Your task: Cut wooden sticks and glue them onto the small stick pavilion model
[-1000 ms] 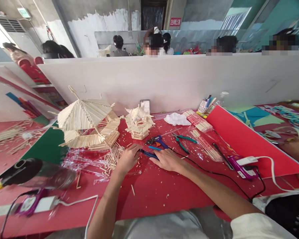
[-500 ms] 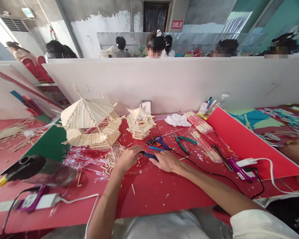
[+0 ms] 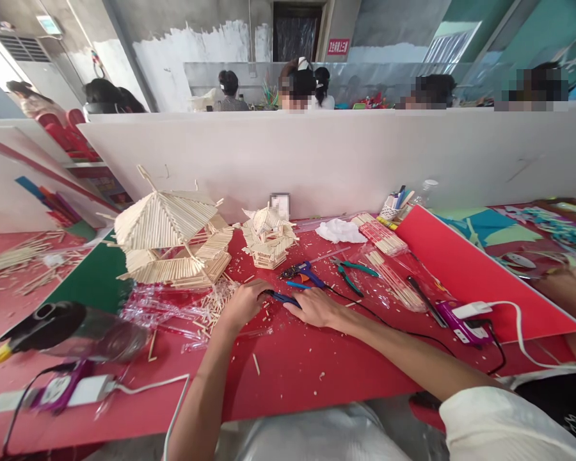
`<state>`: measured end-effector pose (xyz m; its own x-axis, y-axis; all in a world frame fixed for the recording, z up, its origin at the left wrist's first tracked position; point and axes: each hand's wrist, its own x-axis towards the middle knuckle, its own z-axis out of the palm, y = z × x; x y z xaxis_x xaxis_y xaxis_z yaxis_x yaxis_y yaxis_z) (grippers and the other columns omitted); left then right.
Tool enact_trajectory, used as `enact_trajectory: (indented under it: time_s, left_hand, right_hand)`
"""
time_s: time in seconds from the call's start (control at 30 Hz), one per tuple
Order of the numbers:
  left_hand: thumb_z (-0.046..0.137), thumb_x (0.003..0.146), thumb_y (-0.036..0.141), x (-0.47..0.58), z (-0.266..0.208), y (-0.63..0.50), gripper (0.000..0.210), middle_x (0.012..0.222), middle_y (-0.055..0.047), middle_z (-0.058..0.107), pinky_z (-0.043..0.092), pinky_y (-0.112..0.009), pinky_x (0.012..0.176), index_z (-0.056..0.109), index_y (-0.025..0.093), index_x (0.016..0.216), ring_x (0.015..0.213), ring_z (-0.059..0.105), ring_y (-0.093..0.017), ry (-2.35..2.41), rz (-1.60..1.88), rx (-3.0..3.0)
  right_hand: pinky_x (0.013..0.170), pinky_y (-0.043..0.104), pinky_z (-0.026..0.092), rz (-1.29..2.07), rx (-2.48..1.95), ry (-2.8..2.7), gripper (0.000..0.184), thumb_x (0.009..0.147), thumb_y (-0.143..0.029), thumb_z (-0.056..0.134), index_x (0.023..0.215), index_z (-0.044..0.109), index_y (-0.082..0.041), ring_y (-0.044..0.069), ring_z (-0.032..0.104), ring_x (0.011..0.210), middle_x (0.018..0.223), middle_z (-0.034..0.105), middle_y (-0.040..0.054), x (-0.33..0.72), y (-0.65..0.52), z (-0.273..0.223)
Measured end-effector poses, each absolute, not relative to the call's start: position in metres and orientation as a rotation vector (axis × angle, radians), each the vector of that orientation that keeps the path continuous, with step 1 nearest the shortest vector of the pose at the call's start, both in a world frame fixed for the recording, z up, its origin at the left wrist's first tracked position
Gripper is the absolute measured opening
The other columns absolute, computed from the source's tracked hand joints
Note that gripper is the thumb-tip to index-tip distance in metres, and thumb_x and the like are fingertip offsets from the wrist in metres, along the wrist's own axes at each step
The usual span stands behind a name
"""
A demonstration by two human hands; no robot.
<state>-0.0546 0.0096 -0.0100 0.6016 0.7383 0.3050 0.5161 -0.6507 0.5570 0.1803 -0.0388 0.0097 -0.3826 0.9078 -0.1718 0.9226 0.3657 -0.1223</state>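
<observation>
My right hand (image 3: 313, 308) is closed around the handle end of a dark blue hand tool (image 3: 284, 298), whose shape suggests pliers. At the tool's black tip, my left hand (image 3: 246, 302) has its fingers bent and pressed together; whatever they pinch is hidden. Just beyond the hands lie a bright blue strip (image 3: 298, 285) and a blue glue gun (image 3: 303, 271). Cut sticks (image 3: 217, 307) are heaped beside my left hand. Behind them stand a large stick-built pavilion (image 3: 166, 221) and a smaller pavilion (image 3: 269, 238).
Green-handled pliers (image 3: 352, 275) and bagged sticks (image 3: 388, 275) lie to the right, near a red board (image 3: 480, 272). On the left are a spray bottle (image 3: 86, 328) and a purple power socket (image 3: 60, 390). A white partition (image 3: 317, 160) runs behind; several people sit beyond it.
The view has shifted slightly. Both hands keep nearly the same place at the dark blue tool, which has hardly moved.
</observation>
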Motion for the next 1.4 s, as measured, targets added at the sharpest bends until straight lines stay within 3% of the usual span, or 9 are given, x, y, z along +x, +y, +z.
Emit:
enact_trajectory:
  time_s: [0.9, 1.17, 1.4]
  left_hand:
    - [0.057, 0.088, 0.007, -0.055, -0.01, 0.011, 0.036, 0.104, -0.007, 0.079, 0.058, -0.032, 0.09, 0.079, 0.025, 0.109, 0.095, 0.075, -0.022, 1.012, 0.826, 2.352]
    - [0.049, 0.087, 0.003, -0.063, -0.012, 0.014, 0.043, 0.109, -0.007, 0.08, 0.058, -0.031, 0.089, 0.078, 0.024, 0.111, 0.098, 0.075, -0.022, 1.026, 0.782, 2.418]
    - [0.054, 0.098, 0.023, -0.071, -0.008, 0.015, 0.019, 0.096, -0.005, 0.078, 0.052, -0.026, 0.076, 0.073, 0.026, 0.102, 0.08, 0.074, -0.021, 1.332, 0.775, 2.355]
  right_hand:
    - [0.082, 0.033, 0.047, -0.29, 1.706, 2.547, 0.056, 0.105, -0.055, 0.036, 0.104, 0.077, -0.016, 0.032, 0.076, 0.096, 0.1, 0.08, 0.0166, 0.185, -0.03, 0.009]
    - [0.082, 0.038, 0.05, -0.264, 1.722, 2.491, 0.06, 0.104, -0.059, 0.036, 0.105, 0.076, -0.014, 0.036, 0.076, 0.095, 0.101, 0.079, 0.021, 0.183, -0.03, 0.017]
    - [0.087, 0.041, 0.05, -0.198, 1.936, 2.359, 0.049, 0.101, -0.05, 0.046, 0.121, 0.066, -0.01, 0.036, 0.073, 0.098, 0.106, 0.077, 0.0216, 0.172, -0.054, 0.021]
